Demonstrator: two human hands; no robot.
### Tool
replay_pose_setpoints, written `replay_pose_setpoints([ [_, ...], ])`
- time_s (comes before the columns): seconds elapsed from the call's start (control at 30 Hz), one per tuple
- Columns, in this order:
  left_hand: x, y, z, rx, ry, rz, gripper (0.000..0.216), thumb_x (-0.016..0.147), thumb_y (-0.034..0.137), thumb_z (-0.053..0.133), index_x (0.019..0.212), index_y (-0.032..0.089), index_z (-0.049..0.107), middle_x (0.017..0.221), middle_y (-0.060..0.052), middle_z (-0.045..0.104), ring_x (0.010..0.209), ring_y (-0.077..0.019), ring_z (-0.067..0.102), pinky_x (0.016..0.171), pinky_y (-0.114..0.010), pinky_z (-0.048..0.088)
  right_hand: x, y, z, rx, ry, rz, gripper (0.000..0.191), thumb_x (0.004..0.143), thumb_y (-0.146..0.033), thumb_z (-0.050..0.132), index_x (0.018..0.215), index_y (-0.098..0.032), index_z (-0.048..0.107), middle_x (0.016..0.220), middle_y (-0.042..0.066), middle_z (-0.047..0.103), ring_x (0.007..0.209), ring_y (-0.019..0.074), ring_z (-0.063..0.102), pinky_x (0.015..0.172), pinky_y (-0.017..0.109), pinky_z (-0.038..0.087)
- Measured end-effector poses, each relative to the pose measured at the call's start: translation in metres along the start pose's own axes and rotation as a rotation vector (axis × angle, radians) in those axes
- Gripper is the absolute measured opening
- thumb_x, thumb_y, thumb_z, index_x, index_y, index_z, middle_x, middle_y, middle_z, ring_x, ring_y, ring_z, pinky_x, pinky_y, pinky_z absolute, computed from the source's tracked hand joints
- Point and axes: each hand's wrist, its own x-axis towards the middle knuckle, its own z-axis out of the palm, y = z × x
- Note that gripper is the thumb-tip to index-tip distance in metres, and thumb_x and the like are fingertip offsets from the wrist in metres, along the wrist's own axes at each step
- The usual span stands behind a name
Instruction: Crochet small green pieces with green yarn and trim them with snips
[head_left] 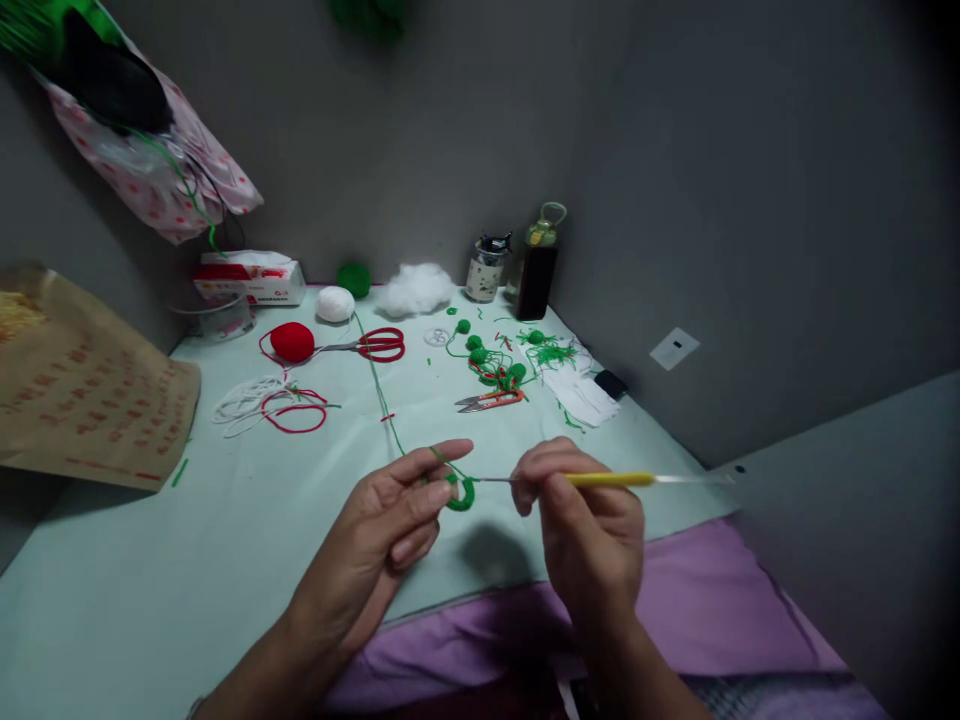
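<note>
My left hand (394,515) pinches a small green crochet piece (460,493) between thumb and fingers, above the pale green table (225,540). A green yarn strand (379,385) runs from the piece back across the table to a green yarn ball (353,279). My right hand (581,510) is closed round a yellow-handled crochet hook (600,480), whose metal tip reaches into the green piece.
On the table lie a red yarn ball (292,341), red scissors (375,345), a white yarn ball (334,303), white stuffing (416,288), orange snips (491,401), several small green crochet pieces (495,365), a tissue box (250,280), a jar (486,268) and a dark bottle (538,270). A brown paper bag (82,390) sits left.
</note>
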Motion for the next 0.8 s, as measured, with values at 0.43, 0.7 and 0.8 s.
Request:
replay_pose_setpoints([
  [0.43, 0.000, -0.009, -0.004, 0.271, 0.066, 0.128, 0.028, 0.083, 0.028, 0.079, 0.111, 0.033, 0.078, 0.089, 0.001, 0.070, 0.088, -0.0138, 0.064, 0.084, -0.023, 0.049, -0.005, 0.002, 0.005, -0.056, -0.123, 0.042, 0.017, 0.096, -0.019, 0.061, 0.099, -0.025, 0.076, 0.092, 0.004, 0.071, 0.086, 0.0180, 0.063, 0.073, 0.032, 0.053],
  [0.7, 0.001, -0.010, -0.006, 0.191, 0.069, 0.124, 0.036, 0.080, 0.025, 0.082, 0.115, 0.029, 0.076, 0.085, 0.002, 0.067, 0.083, -0.0123, 0.062, 0.082, -0.023, 0.049, -0.003, 0.006, 0.004, 0.193, -0.073, 0.179, 0.018, 0.099, -0.028, 0.057, 0.095, -0.021, 0.073, 0.089, 0.006, 0.071, 0.071, 0.0157, 0.063, 0.066, 0.031, 0.054],
  [0.8, 0.001, -0.011, -0.006, 0.208, 0.072, 0.138, 0.035, 0.081, 0.024, 0.081, 0.115, 0.031, 0.076, 0.086, 0.002, 0.068, 0.084, -0.0120, 0.062, 0.082, -0.022, 0.049, -0.004, 0.003, 0.003, 0.129, -0.095, 0.102, 0.018, 0.100, -0.024, 0.054, 0.097, -0.022, 0.072, 0.092, 0.005, 0.071, 0.075, 0.0165, 0.064, 0.068, 0.032, 0.054],
])
